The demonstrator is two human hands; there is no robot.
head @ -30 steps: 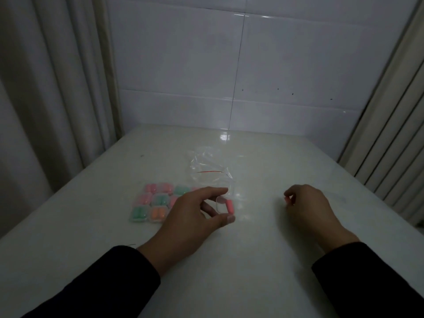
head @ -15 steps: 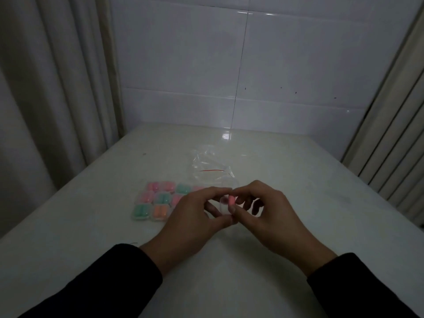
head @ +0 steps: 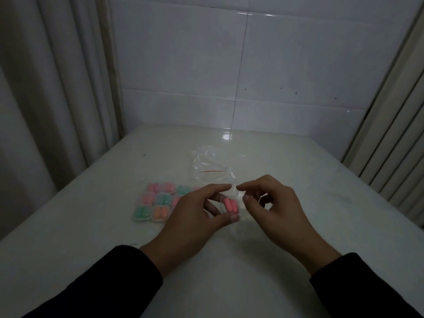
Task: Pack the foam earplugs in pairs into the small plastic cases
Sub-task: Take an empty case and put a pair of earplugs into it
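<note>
My left hand grips a small clear plastic case between thumb and fingers, just above the white table. Two pink earplugs lie side by side inside it. My right hand is close beside the case on its right, thumb and forefinger pinched near its clear lid; whether they touch the lid is unclear. To the left lies a block of several closed cases holding pink, green and orange pairs.
A crumpled clear zip bag with a red strip lies just beyond my hands. Curtains hang at the left, a tiled wall stands behind the table, and slatted panels run along the right edge.
A second pink earplug has gone into the case, which earlier held one. My right hand came over from the right side of the table, and its fingers now sit at the case's lid.
</note>
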